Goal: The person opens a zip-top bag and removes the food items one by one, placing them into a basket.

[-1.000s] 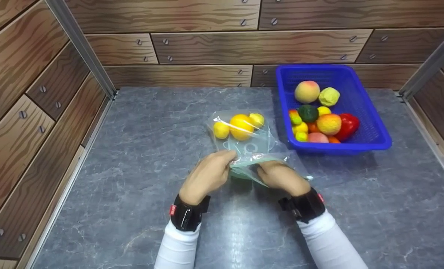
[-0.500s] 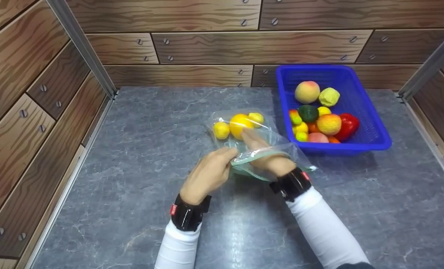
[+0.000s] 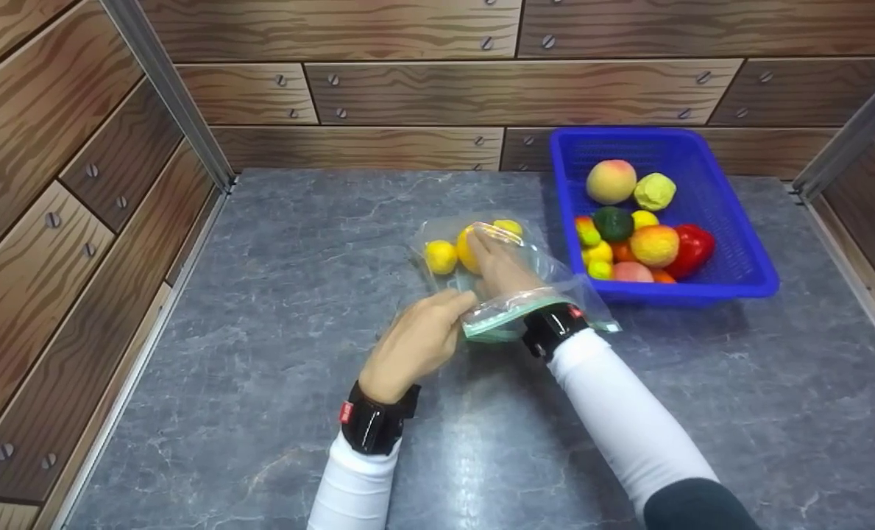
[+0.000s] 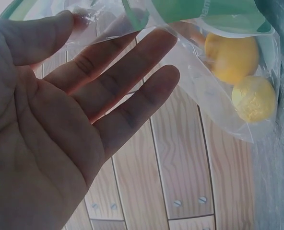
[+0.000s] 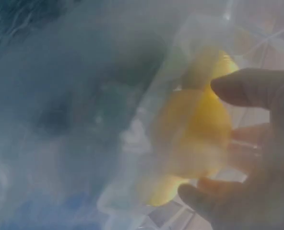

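A clear zip-top bag (image 3: 497, 316) with a green seal lies on the table, its mouth toward me. My left hand (image 3: 413, 342) pinches the near-left edge of the mouth between thumb and forefinger; its other fingers extend loosely in the left wrist view. Through the mouth, my right hand (image 3: 507, 271) is inside the bag up to the wrist strap. Its fingertips overlap an orange (image 3: 466, 252), and in the hazy right wrist view thumb and fingers are spread beside the orange (image 5: 195, 134). Two small yellow fruits (image 3: 441, 257) lie on either side of it in the bag.
A blue plastic basket (image 3: 757, 283) stands to the right of the bag. Inside are a peach (image 3: 611, 182), a red pepper (image 3: 695, 250), a dark green fruit (image 3: 613, 223) and several other fruits. Wood-patterned panels (image 3: 408, 92) border the grey tabletop (image 3: 260, 294).
My right hand has slid forward from the bag's mouth to the orange, its wrist now at the seal. My left hand keeps its pinch on the edge, almost unmoved.
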`<state>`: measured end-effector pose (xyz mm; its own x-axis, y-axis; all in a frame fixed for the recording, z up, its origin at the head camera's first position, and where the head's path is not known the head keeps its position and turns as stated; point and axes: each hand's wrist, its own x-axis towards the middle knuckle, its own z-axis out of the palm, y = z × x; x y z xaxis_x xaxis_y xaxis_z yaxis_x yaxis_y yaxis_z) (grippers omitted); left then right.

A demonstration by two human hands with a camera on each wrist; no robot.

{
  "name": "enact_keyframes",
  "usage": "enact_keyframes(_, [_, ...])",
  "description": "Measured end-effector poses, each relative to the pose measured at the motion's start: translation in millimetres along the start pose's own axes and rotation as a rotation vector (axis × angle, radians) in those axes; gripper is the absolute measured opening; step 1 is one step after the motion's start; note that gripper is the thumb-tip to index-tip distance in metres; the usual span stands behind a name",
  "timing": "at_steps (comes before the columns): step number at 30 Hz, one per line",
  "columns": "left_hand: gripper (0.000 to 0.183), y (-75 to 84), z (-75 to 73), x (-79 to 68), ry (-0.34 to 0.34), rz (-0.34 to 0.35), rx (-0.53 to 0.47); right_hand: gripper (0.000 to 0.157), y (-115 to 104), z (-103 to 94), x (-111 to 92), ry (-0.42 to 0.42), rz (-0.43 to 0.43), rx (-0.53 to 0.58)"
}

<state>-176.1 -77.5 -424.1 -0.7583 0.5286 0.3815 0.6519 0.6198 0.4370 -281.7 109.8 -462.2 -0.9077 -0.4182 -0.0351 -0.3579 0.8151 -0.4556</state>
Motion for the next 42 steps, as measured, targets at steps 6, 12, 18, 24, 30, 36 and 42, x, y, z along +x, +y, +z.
enact_keyframes(6, [0.014, -0.4, -0.5, 0.9, 0.007, 0.019, -0.012, 0.089, 3, -1.0, 7, 0.044, 0.016, -0.028])
enact_keyframes(12, [0.017, -1.6, -0.7, -0.5, 0.001, 0.002, -0.035, 0.065, 0, -5.2, 13, 0.092, -0.024, -0.152])
enact_keyframes(18, [0.017, -2.3, -1.0, -0.9, 0.001, -0.007, -0.045, 0.054, -1, -11.0, 10, 0.068, -0.009, -0.167])
enact_keyframes(24, [0.018, -2.8, -1.9, -0.6, 0.003, -0.007, -0.046, 0.065, 0, -15.6, 7, 0.017, 0.005, -0.114])
enact_keyframes(30, [0.017, -3.7, -2.3, -0.7, -0.001, -0.017, -0.051, 0.070, -2, -20.5, -1, -0.045, 0.023, -0.120])
enact_keyframes(36, [0.020, -4.5, -2.2, -1.1, -0.012, -0.038, -0.057, 0.066, -7, -25.5, -14, -0.070, 0.006, -0.079])
enact_keyframes(42, [0.025, -5.1, -3.0, -1.6, -0.020, -0.052, -0.048, 0.065, -6, -28.9, -23, -0.088, -0.036, -0.021])
